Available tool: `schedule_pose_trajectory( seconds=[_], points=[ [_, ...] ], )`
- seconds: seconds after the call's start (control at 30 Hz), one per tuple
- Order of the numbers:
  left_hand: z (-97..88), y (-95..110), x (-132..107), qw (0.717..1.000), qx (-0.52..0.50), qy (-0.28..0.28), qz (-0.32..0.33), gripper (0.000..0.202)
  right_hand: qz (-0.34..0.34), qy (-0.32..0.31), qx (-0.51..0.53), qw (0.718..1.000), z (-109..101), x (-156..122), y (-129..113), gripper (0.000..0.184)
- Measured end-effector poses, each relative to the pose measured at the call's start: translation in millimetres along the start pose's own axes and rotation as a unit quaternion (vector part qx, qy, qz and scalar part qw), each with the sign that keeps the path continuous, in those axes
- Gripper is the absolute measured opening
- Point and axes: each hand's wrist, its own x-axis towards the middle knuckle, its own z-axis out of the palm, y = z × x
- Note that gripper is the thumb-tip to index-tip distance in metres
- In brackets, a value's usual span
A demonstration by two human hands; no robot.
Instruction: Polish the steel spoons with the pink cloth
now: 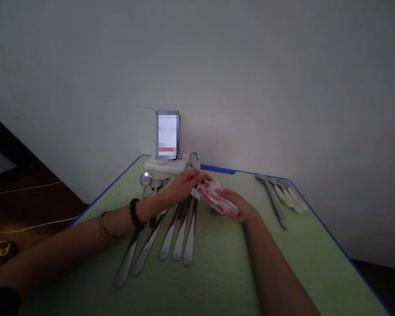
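Just right of the phone and nearer the body, held a spoon between thumb and fingers of the left hand, with bowl raised toward the wall and handle slanting down to a pink and white cloth. Gripped that bunched cloth in the right hand, farther right of the phone, with fingers curled beneath it. Pinched the spoon near its neck, likely to steady it and leave the bowl clear of the cloth; bunched the cloth probably to bring soft layers against the handle. Could not make out the handle's lower end, perhaps hidden in the folds. On the near side of the phone, partly under the left forearm, had five metal handles fanned out over the green table, ends toward the body, perhaps for easy reach. Had a round ladle bowl just left of the phone's foot. Well to the right of the phone, had a metal utensil beside white-handled cutlery, perhaps set apart to avoid mixing. Had the phone upright on a white base, apparently to face its screen toward the body.
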Motion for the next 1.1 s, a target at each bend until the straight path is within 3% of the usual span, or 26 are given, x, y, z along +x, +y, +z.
schedule_pose_trajectory(
  seconds=[0.23,0.4,0.57,0.73,0.93,1.1],
  points=[
    [8.4,-3,-8,0.997,0.077,0.013,0.02,0.029,0.002,0.012,-0.021,1.0,1,4,1,0.034],
    [9.2,-6,-4,0.999,0.036,0.029,0.017,0.031,-0.006,0.002,-0.011,1.0,3,6,1,0.032],
    [3.6,-7,2,0.995,0.004,0.095,0.022,0.031,-0.024,0.012,0.031,0.999,3,7,2,0.03],
    [6.0,-9,-1,0.997,0.029,0.068,0.002,0.033,-0.042,0.036,0.046,0.997,4,10,3,0.025],
    [7.7,-11,-5,0.995,0.082,0.054,0.01,0.036,0.005,0.029,0.004,1.0,4,9,2,0.019],
    [7.4,-17,-5,0.996,0.077,0.05,-0.001,0.038,0.005,0.027,-0.008,1.0,5,7,0,0.02]
  ],
)
